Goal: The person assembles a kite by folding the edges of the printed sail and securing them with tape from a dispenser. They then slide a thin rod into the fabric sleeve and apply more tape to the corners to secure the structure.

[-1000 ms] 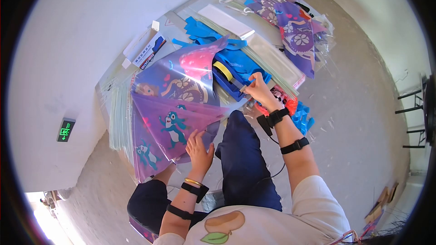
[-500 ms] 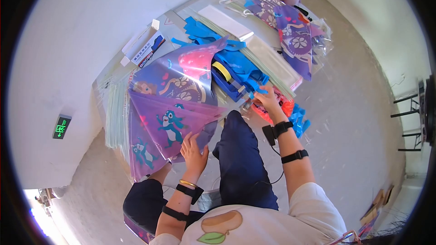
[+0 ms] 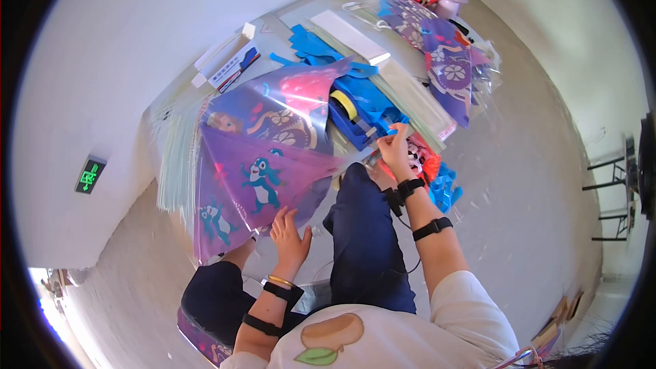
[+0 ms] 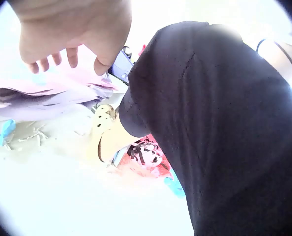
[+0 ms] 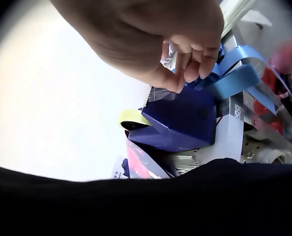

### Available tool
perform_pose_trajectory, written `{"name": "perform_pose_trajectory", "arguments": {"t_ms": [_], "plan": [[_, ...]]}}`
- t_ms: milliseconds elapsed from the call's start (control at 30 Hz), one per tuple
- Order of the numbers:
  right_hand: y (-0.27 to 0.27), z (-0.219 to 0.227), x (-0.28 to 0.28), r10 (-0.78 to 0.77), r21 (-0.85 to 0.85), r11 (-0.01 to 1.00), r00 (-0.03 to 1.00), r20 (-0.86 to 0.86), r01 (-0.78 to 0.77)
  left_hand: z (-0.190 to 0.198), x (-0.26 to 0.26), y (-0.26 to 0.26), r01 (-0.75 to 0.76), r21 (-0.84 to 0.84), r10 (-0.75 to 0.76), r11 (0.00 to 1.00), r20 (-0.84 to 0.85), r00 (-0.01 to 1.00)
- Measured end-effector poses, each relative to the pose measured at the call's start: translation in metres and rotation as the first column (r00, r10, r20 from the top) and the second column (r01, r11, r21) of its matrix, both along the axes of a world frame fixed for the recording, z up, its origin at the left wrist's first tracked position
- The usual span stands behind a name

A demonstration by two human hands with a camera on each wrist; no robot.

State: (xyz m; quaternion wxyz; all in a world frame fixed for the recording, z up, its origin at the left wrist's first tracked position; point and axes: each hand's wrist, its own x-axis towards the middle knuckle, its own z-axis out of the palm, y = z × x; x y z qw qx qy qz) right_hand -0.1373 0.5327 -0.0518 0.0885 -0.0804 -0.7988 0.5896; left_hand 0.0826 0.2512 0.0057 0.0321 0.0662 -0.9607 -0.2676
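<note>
My right hand [image 3: 395, 154] is just past the near end of a blue tape dispenser [image 3: 350, 123]. In the right wrist view its thumb and fingertips meet at a strip of clear tape [image 5: 162, 94] by the dispenser's cutting edge. A yellow-cored roll [image 5: 131, 118] sits in the dispenser. My left hand [image 3: 290, 240] has its fingers loosely spread and holds nothing; it is at the lower edge of a stack of purple plastic kite sheets [image 3: 232, 195] printed with blue cartoon animals. The sheets lean over my lap and the table edge.
Blue ribbons [image 3: 369, 92] lie behind the dispenser, beside long thin pale rods [image 3: 410, 106] and a white box [image 3: 410, 82]. More rods [image 3: 179, 164] hang at the left. An open carton [image 3: 232, 61] is at the back left. A red bag [image 3: 425, 157] is by my right hand.
My right hand has moved off the dispenser's end toward the right and nearer to me, then slightly back left. My left hand has shifted a little down the sheets' edge.
</note>
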Motion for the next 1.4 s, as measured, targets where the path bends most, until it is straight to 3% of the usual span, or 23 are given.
{"name": "perform_pose_trajectory", "arguments": {"t_ms": [67,100,133,167,200,233,267,300,367,400,467,500,600,700,833,967,1133,1400], "plan": [[0.000,-0.003,-0.007,-0.054,0.344,0.934,0.990,-0.128,0.095,0.008,0.005,-0.008,-0.023,0.017,0.022,1.000,0.006,1.000],[0.006,0.004,0.001,-0.051,0.415,0.907,0.997,-0.055,0.069,0.012,0.010,-0.013,-0.026,0.035,0.026,0.999,0.020,0.999],[0.026,-0.026,-0.007,0.110,0.574,0.789,0.867,-0.486,0.221,0.012,0.012,-0.019,-0.061,0.023,0.061,0.998,0.016,0.998],[0.041,-0.034,0.001,0.116,0.557,0.824,0.933,-0.340,0.100,0.008,0.015,-0.028,-0.057,0.028,0.058,0.998,-0.031,0.998],[0.053,-0.027,0.006,0.039,0.356,0.934,0.999,-0.035,-0.024,0.003,0.025,-0.039,-0.068,0.026,0.069,0.997,-0.062,0.996],[0.075,-0.056,-0.004,0.063,0.324,0.946,0.984,-0.165,-0.006,0.002,0.032,-0.050,-0.108,0.020,0.109,0.994,-0.059,0.992],[0.064,-0.010,0.013,0.086,0.080,0.993,0.996,-0.033,-0.083,0.001,0.034,-0.063,-0.146,0.011,0.146,0.989,-0.060,0.987],[0.065,0.004,0.005,0.176,-0.006,0.984,0.980,0.089,-0.177,-0.003,0.038,-0.078,-0.214,-0.021,0.213,0.977,-0.056,0.975],[-0.001,0.113,0.030,0.162,-0.181,0.975,0.974,0.160,-0.133,-0.012,0.044,-0.111,-0.309,-0.023,0.307,0.951,-0.070,0.949],[-0.024,0.142,0.033,0.201,-0.184,0.968,0.967,0.157,-0.172,-0.015,0.049,-0.130,-0.347,-0.026,0.344,0.938,-0.073,0.936],[-0.062,0.183,0.038,0.530,-0.500,0.740,0.847,0.025,-0.449,-0.021,0.055,-0.155,-0.442,-0.057,0.440,0.895,-0.045,0.897],[-0.088,0.197,0.044,0.551,-0.490,0.733,0.834,0.022,-0.471,-0.022,0.057,-0.167,-0.465,-0.046,0.463,0.884,-0.049,0.885],[-0.181,0.227,0.064,0.836,-0.597,0.495,0.533,0.129,-0.631,-0.030,0.065,-0.198,-0.506,-0.124,0.511,0.853,0.009,0.860],[-0.271,0.200,0.086,0.950,-0.733,0.310,0.164,0.267,-0.606,-0.043,0.071,-0.222,-0.538,-0.169,0.547,0.826,0.008,0.837],[-0.374,0.127,0.110,0.949,-0.807,0.227,-0.061,0.309,-0.545,-0.047,0.073,-0.241,-0.558,-0.151,0.559,0.816,-0.042,0.828],[-0.446,0.070,0.120,0.913,-0.776,0.259,-0.117,0.391,-0.575,-0.049,0.073,-0.255,-0.614,-0.072,0.612,0.786,-0.045,0.789],[-0.491,0.026,0.120,0.853,-0.730,0.336,-0.136,0.503,-0.595,-0.060,0.074,-0.264,-0.669,-0.001,0.669,0.743,-0.003,0.743],[-0.517,0.004,0.116,0.820,-0.733,0.337,-0.198,0.537,-0.591,-0.051,0.072,-0.265,-0.649,-0.129,0.660,0.750,0.076,0.748]]}}
